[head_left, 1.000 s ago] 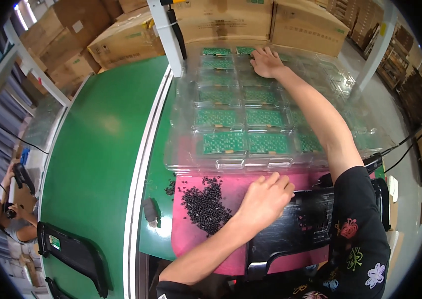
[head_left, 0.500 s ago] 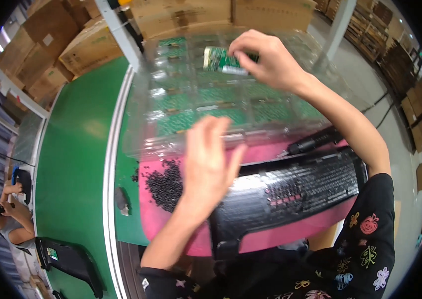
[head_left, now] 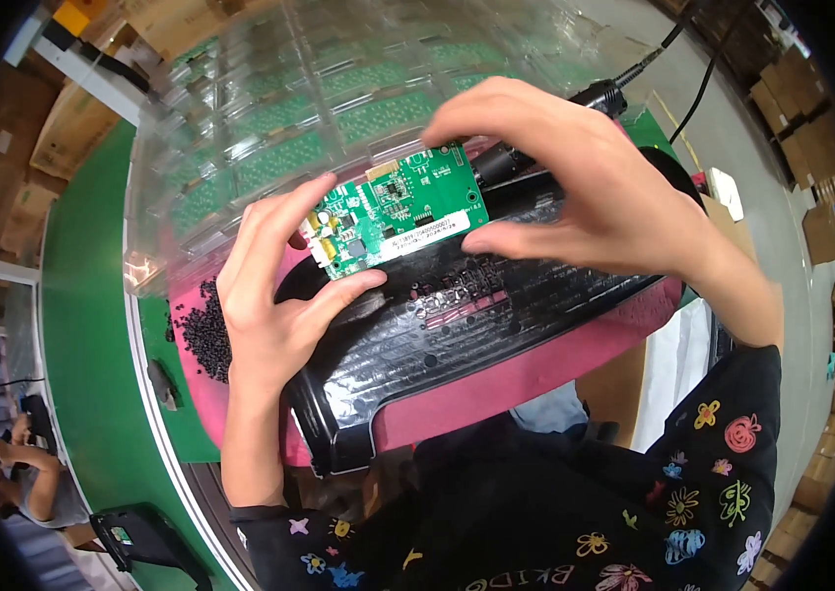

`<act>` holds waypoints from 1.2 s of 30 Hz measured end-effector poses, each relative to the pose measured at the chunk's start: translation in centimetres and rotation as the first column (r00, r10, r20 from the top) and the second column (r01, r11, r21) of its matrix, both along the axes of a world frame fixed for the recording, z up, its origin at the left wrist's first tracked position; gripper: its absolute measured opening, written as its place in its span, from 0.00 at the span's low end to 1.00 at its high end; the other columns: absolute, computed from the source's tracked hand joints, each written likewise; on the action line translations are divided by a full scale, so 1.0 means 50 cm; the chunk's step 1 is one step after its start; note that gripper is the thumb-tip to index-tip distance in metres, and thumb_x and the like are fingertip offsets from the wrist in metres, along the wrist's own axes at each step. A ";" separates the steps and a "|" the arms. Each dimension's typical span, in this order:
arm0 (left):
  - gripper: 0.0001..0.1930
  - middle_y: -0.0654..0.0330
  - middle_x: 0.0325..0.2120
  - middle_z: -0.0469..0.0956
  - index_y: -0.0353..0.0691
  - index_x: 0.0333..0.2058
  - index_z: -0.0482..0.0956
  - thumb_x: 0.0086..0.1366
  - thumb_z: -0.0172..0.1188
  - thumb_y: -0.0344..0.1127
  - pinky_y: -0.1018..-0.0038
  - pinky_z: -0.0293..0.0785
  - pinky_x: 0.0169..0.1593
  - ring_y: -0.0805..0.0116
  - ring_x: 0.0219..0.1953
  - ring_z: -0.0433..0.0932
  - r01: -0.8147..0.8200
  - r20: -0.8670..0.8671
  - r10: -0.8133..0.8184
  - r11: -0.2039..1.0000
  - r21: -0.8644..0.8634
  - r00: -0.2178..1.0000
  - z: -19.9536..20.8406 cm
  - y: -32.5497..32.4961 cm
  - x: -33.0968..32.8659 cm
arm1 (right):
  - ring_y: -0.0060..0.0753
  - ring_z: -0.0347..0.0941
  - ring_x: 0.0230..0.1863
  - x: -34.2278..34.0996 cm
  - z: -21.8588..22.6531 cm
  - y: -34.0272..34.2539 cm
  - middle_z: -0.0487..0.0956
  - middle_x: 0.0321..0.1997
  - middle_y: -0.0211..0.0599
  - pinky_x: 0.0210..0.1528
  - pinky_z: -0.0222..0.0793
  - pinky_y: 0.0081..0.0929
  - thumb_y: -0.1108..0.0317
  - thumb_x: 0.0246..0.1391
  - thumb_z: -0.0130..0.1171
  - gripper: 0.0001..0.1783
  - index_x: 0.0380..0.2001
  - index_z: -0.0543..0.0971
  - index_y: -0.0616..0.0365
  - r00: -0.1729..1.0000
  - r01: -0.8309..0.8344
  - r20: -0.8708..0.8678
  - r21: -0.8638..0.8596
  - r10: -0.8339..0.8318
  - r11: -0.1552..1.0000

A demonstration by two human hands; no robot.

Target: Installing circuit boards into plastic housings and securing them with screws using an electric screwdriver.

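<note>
A green circuit board (head_left: pixel 400 197) with a white label strip along one edge is held up above a black plastic housing (head_left: pixel 417 340). My left hand (head_left: pixel 274 286) grips the board's left end, where the white connectors are, between thumb and fingers. At the other end, my right hand (head_left: pixel 585 182) pinches it, fingers on the far edge and thumb on the near edge. The housing lies on a pink mat (head_left: pixel 526 357), its ribbed, slotted face up. Behind the board, a black electric screwdriver (head_left: pixel 503 164) lies partly hidden by my right hand.
Clear plastic trays (head_left: pixel 269 123) of green boards fill the far side. Small black screws (head_left: pixel 204 335) are heaped left of the housing. A green conveyor belt (head_left: pixel 92 315) runs along the left, carrying another black housing (head_left: pixel 156 552). A co-worker's hands (head_left: pixel 11 448) show beyond it.
My right hand has brought the circuit board from above the trays nearer, over the housing. My left hand has come up and taken its left end. The view has shifted.
</note>
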State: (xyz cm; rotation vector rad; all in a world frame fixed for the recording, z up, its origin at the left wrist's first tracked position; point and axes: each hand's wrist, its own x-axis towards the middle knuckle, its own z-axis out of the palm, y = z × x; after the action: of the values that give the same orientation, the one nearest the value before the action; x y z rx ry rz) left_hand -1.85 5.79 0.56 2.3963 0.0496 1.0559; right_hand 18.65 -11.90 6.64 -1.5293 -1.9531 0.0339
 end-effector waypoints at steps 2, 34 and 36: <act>0.37 0.51 0.44 0.80 0.32 0.52 0.78 0.41 0.80 0.39 0.68 0.75 0.45 0.57 0.42 0.79 0.031 -0.029 -0.033 0.997 -0.078 0.999 -0.005 -0.003 -0.001 | 0.46 0.75 0.54 0.008 -0.016 -0.022 0.77 0.53 0.43 0.56 0.71 0.36 0.66 0.43 0.75 0.33 0.53 0.75 0.64 0.999 0.049 -0.001 0.012 -0.049 0.999; 0.26 0.59 0.24 0.71 0.37 0.43 0.78 0.44 0.74 0.36 0.65 0.72 0.35 0.59 0.29 0.72 0.199 -0.645 -0.232 0.972 -0.125 0.729 -0.025 -0.035 0.018 | 0.50 0.66 0.61 0.014 -0.193 -0.114 0.72 0.58 0.41 0.62 0.63 0.43 0.64 0.37 0.77 0.35 0.52 0.76 0.59 0.980 0.102 -0.132 -0.300 -0.147 0.948; 0.26 0.59 0.25 0.71 0.37 0.43 0.78 0.45 0.74 0.36 0.65 0.72 0.36 0.59 0.30 0.73 0.194 -0.652 -0.228 0.973 -0.125 0.723 -0.022 -0.034 0.016 | 0.49 0.65 0.62 0.012 -0.193 -0.112 0.71 0.58 0.40 0.61 0.63 0.43 0.62 0.42 0.74 0.30 0.49 0.75 0.60 0.982 0.107 -0.118 -0.290 -0.146 0.951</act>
State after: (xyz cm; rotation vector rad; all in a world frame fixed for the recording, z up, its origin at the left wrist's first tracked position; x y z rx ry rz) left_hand -1.04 4.07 -0.56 2.5344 0.0461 0.0487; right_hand 19.27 -17.47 -3.01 -1.7823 -1.7943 0.3696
